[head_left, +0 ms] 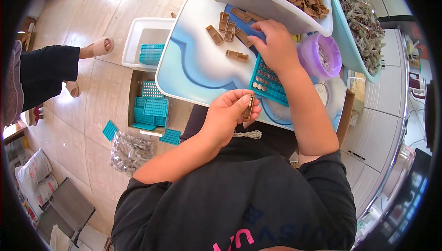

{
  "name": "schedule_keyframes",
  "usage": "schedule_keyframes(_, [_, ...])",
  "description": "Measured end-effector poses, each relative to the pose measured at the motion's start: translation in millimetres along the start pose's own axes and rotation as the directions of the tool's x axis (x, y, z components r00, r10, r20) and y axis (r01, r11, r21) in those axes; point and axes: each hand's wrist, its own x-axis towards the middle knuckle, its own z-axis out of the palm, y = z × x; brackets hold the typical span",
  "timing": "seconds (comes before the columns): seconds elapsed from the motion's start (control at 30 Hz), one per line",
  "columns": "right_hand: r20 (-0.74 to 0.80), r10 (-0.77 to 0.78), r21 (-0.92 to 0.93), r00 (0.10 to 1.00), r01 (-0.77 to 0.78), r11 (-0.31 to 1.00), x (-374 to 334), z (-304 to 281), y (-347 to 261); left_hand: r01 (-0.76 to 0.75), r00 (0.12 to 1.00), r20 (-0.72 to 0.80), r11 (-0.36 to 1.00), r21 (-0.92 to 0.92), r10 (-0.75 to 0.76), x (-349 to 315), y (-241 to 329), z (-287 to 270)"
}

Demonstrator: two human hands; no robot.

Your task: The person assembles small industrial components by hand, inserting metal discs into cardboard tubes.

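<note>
My left hand [226, 115] is closed on a small brown plastic casing [248, 107], held upright near the table's front edge. Small metal parts show inside the casing. My right hand [275, 44] is over the table, thumb and forefinger apart, with nothing visible between them. Nearest to its thumb lies another brown casing [243, 37]. Several more brown casings [230, 32] are loose to its left. Partly under my right forearm sits a teal tray [271, 90] with rows of round pits, some holding small round pieces. Its far side is hidden by my arm.
A white tub [271, 0] heaped with brown casings stands at the table's far side. Right of it are a purple basket [321, 55] and a pale green basin [343, 30] of bagged parts. On the floor left are a white bin [131, 44] and a cardboard box [133, 87]. A person stands far left.
</note>
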Motion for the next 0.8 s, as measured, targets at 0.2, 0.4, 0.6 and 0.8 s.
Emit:
schedule_keyframes(0.2, [0.183, 0.016, -0.063, 0.983, -0.005, 0.998, -0.6, 8.1, -3.6, -0.004, 1.000, -0.009, 1.000, 0.008, 0.004, 0.6, -0.8, -0.5])
schedule_keyframes(0.4, [-0.063, -0.027, -0.068, 0.998, 0.023, 0.997, -8.0, -9.2, -10.3, -0.034, 0.999, -0.013, 0.997, 0.074, 0.035, 1.6, -2.6, 2.9])
schedule_keyframes(0.6, [-0.010, 0.177, 0.323, 0.984, -0.164, 0.932, -90.7, -86.6, -5.9, -0.044, 0.999, 0.032, 0.995, 0.088, 0.041, -4.9, -11.2, 6.0])
schedule_keyframes(0.8, [0.451, 0.635, 0.532, 0.627, -0.760, 0.373, -185.2, -136.9, 40.8, -0.018, 0.996, 0.088, 0.986, 0.166, 0.004, -9.9, -22.2, 18.9])
